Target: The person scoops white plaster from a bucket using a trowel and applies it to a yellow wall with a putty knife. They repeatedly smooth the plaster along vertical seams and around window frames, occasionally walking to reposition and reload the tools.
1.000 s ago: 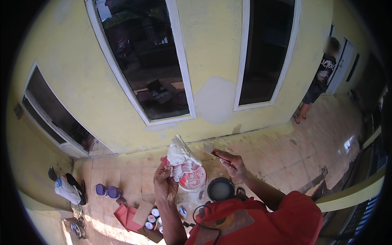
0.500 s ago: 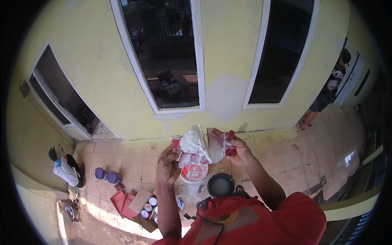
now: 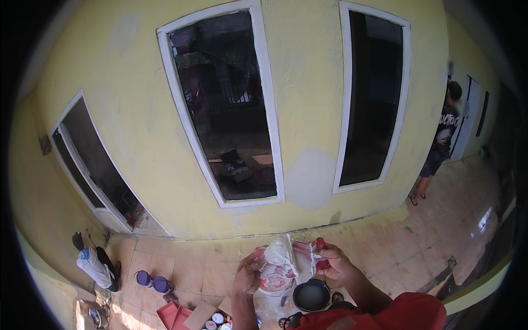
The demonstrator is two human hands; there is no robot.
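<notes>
My left hand (image 3: 247, 278) is closed on the red handle of a putty spreader, whose blade carries a thick heap of white putty (image 3: 279, 256). In my right hand (image 3: 337, 263) a second red putty spreader (image 3: 306, 254) is gripped, its blade smeared with white. The two blades meet or nearly meet in front of me; whether they touch I cannot tell. Below them, partly hidden, stands a putty-smeared red and white tub (image 3: 273, 287). A black basin (image 3: 311, 296) with greyish contents sits to its right.
A yellow wall (image 3: 311, 179) with a pale patch between two white-framed windows rises ahead. Purple cans (image 3: 163, 284), red trays (image 3: 175, 315) and a cardboard box (image 3: 201, 315) with cans stand on the tiles at left. One person (image 3: 98, 267) crouches far left; another (image 3: 441, 140) stands far right.
My view has tilted up, so more wall shows and my hands sit lower in the picture. The right spreader has come closer to the putty heap on the left one.
</notes>
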